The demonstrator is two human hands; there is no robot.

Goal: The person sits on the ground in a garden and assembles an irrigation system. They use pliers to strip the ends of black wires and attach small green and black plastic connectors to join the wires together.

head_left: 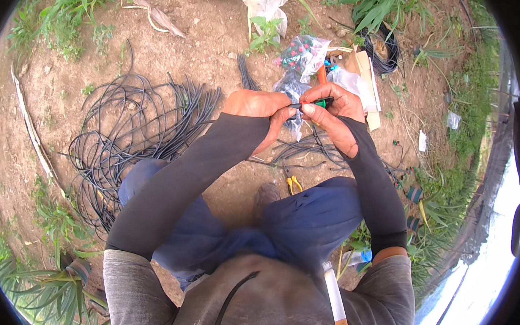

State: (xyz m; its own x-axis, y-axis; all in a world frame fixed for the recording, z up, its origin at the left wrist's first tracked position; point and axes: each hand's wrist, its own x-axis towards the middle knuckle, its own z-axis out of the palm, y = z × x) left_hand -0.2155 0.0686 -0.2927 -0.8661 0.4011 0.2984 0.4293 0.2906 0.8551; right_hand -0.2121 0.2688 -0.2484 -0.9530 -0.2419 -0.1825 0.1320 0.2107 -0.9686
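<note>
In front of me both hands meet at fingertip height above the dirt. My left hand [261, 107] is closed, pinching the end of a thin black tube between thumb and fingers. My right hand [337, 111] is closed round a small green and black fitting [322, 103], whose near end lies against the tube between my thumbs. Whether the tube sits inside the fitting is hidden by my fingertips. Right behind the hands lie a clear plastic bag of dark parts [293, 88] and another bag with red and green pieces [301, 55].
A large tangle of thin black tubing [133, 128] spreads at left. Yellow-handled pliers [295, 185] lie between my feet. An open cardboard box [366, 75] and a coil of black tube [382, 51] sit at right. A cigarette [335, 295] shows at the bottom.
</note>
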